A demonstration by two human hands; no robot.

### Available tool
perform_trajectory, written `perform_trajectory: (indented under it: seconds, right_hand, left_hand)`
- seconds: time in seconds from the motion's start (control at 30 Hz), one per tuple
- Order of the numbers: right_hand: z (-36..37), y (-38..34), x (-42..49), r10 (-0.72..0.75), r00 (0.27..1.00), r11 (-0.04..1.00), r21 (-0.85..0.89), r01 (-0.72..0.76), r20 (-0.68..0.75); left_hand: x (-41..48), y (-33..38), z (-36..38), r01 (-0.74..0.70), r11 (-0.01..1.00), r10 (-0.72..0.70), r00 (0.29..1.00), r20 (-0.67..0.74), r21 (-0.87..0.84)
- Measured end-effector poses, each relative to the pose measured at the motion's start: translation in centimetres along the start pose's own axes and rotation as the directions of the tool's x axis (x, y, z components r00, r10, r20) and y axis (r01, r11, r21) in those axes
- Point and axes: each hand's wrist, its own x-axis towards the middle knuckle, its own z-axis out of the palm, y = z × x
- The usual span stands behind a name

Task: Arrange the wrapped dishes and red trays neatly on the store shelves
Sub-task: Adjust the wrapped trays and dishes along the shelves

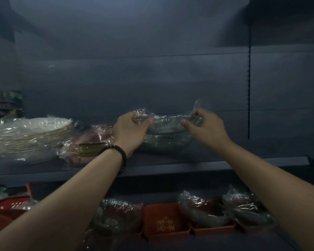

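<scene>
Gripping the wrapped glass bowls (pixel 168 132) with both hands: left hand (pixel 130 132) clenched on the near-left rim through the film, thumb over the top, right hand (pixel 206 127) pinching the right rim and a tuft of loose wrap between thumb and fingers. Sitting, this stack of what looks like 2 or more nested clear bowls, on the upper shelf (pixel 225 164), roughly mid-span, its base apparently touching the shelf surface, though dim light is making that hard to confirm.

Doing this step well, as a judgement: keeping the pressure on the rims themselves and not only on the plastic, since film alone could be slipping or tearing under the weight of glass. Sliding rather than lifting, both hands moving together so the nest is not twisting or tilting. Easing it left toward the wrapped gold-rimmed dishes (pixel 88 142), lying just beside the left wrist, and stopping short of knocking them; beyond those, leaving the wrapped white plates (pixel 31 134) undisturbed. Squaring the bowls back from the shelf lip so nothing is overhanging.

Waiting below on the lower shelf: red trays (pixel 166 221) in a row, some carrying wrapped dark dishes (pixel 201 209), plus a red basket (pixel 9 208) at far left. Watching the forearms while withdrawing, so as not to be brushing anything off the front edge.
</scene>
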Motion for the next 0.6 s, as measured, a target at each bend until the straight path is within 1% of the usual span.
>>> perform_trajectory:
  seconds: [0.2,0.37,0.47,0.6]
  right_hand:
    - [3.6,3.8,1.8,0.033,0.999,0.998,-0.055,-0.031,0.034]
    - [5.2,5.6,1.0,0.077,0.994,0.997,-0.022,-0.075,0.08]
    - [5.4,6.1,0.8,0.074,0.991,0.997,-0.026,-0.072,0.113]
    - [5.8,6.9,1.0,0.107,0.976,0.993,-0.068,-0.096,0.191]
  left_hand:
    - [1.7,-2.7,3.9,0.008,0.993,-0.005,1.0,-0.021,0.121]
    - [1.3,-4.9,5.1,-0.031,0.971,0.04,0.999,-0.036,0.238]
    - [0.9,-5.2,5.4,-0.046,0.947,0.05,0.999,-0.007,0.319]
    - [0.9,-6.0,5.5,-0.082,0.925,0.075,0.997,0.034,0.371]
